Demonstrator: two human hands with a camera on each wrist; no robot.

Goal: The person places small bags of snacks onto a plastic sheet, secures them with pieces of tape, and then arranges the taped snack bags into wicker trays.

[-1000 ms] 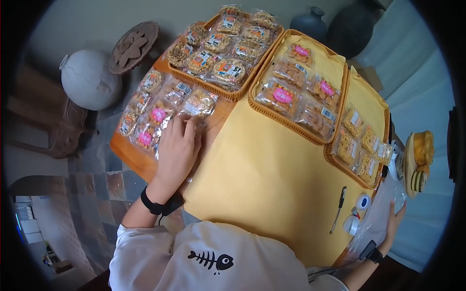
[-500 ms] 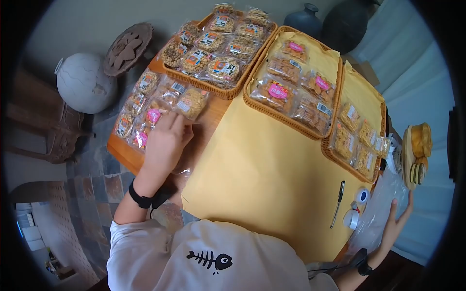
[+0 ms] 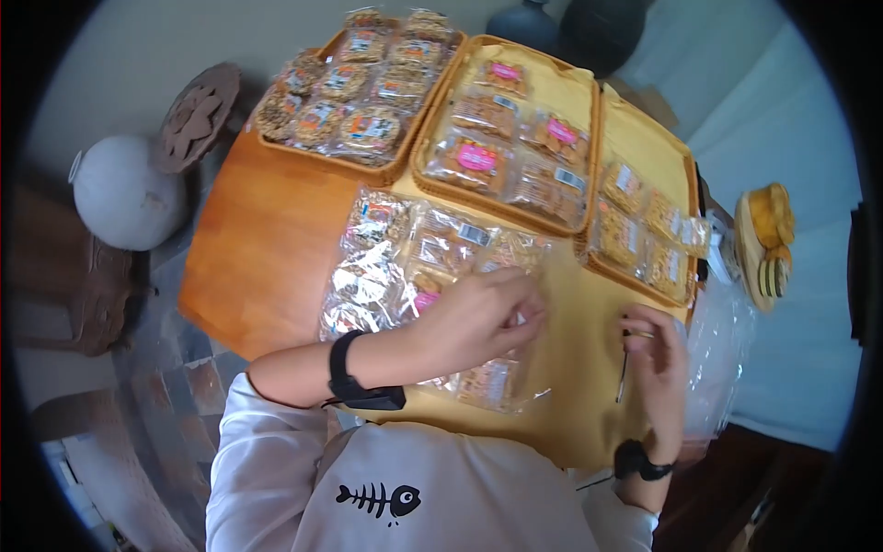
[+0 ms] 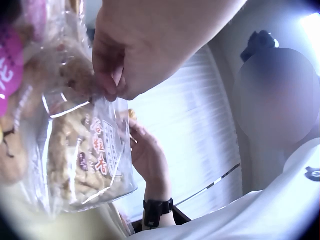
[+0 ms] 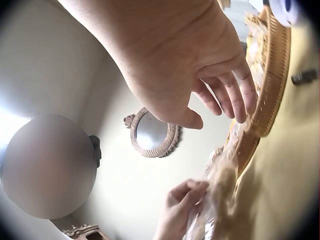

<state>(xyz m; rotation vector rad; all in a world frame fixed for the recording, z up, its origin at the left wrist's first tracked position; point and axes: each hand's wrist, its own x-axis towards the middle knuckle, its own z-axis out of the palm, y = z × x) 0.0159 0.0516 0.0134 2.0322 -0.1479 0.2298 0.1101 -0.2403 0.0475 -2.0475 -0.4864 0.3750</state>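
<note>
A large clear bag [image 3: 368, 276] filled with several wrapped snack packs lies over the yellow sheet [image 3: 575, 368] in the head view. My left hand [image 3: 478, 317] pinches its clear film near the right side; in the left wrist view the thumb and fingers of that hand [image 4: 125, 55] grip the film above a pack [image 4: 80, 155] with red lettering. To the right of the bag, my right hand [image 3: 660, 359] hovers over the sheet, fingers loosely bent and holding nothing. The right wrist view shows this hand [image 5: 185, 65] beside a basket rim [image 5: 275, 75], thumb apart from the fingers.
Along the far side stand three wicker baskets: left [image 3: 368, 175], middle [image 3: 497, 210] and right [image 3: 635, 279], all with wrapped snacks. A pen [image 3: 621, 379] lies by my right hand. Crumpled clear plastic [image 3: 717, 354] sits at the right edge. Bare orange wood [image 3: 248, 248] shows at the left.
My left hand has moved right, and the filled bag has come with it from the wood onto the yellow sheet. My right hand has left the plastic at the right and moved inward.
</note>
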